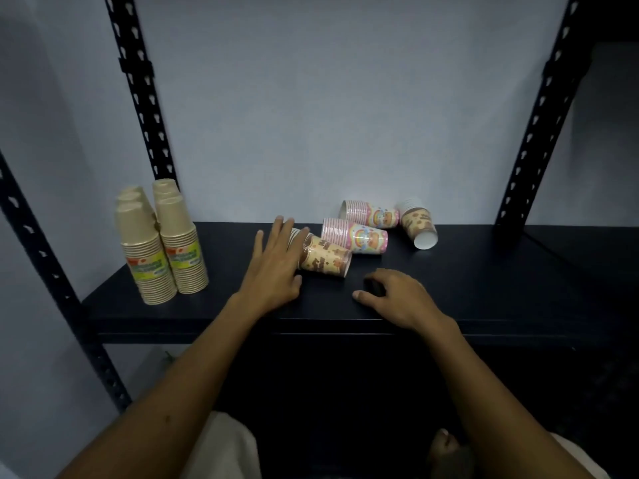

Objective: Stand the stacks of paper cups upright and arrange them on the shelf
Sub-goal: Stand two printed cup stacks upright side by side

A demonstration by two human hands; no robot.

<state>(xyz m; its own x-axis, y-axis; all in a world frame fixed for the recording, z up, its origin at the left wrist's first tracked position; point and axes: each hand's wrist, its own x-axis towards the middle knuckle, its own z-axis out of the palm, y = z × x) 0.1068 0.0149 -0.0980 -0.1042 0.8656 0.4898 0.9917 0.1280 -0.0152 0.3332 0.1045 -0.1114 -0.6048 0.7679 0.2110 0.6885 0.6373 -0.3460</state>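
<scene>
A dark shelf [484, 288] runs across the middle of the frame, set between black perforated uprights against a pale wall.

At the left of the shelf, a cluster of tan cup stacks [160, 247] stands rim-down, each with a green and yellow label near its lower part; they touch one another.

Near the centre, four shorter stacks lie on their sides. The nearest, a brown-patterned stack [325, 259], lies just left of centre with its base pointing lower right. The left hand [276, 261] rests flat over its rim end, fingers straight and spread, gripping nothing. Touching that stack on its upper right is a pink rainbow-printed stack [354, 235]. Behind it, close to the wall, lies a second pink stack [370, 212]. To the right of that one, a second brown-patterned stack [416, 223] lies tilted, its white open mouth facing the lower right of the frame.

The right hand [394, 295] rests on the front part of the shelf, right of centre, apart from every stack. Its fingers are loosely curled downward with the thumb pointing left, and it holds nothing.
</scene>
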